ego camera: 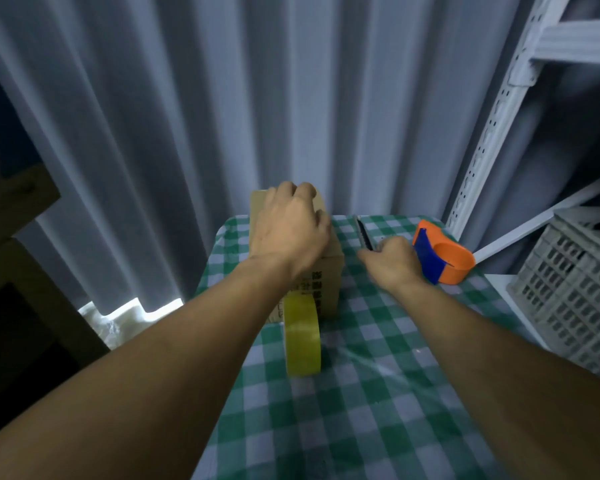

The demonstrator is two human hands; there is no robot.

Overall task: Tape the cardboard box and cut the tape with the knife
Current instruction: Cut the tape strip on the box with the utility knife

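A small cardboard box (328,271) stands on the checked tablecloth (378,393). My left hand (290,225) lies flat on the box's top with fingers curled over its far edge. A yellowish roll of tape (302,336) stands on edge against the box's near side. My right hand (390,259) is to the right of the box, closed around the handle of a knife (363,233) whose dark blade points away from me. How the tape joins the box is hidden by my left forearm.
An orange and blue tape dispenser (442,256) lies right of my right hand. A grey plastic crate (575,282) sits at the right, under a white metal shelf frame (499,109). Pale curtains (222,98) hang behind the table. Dark wooden furniture (11,237) is at the left.
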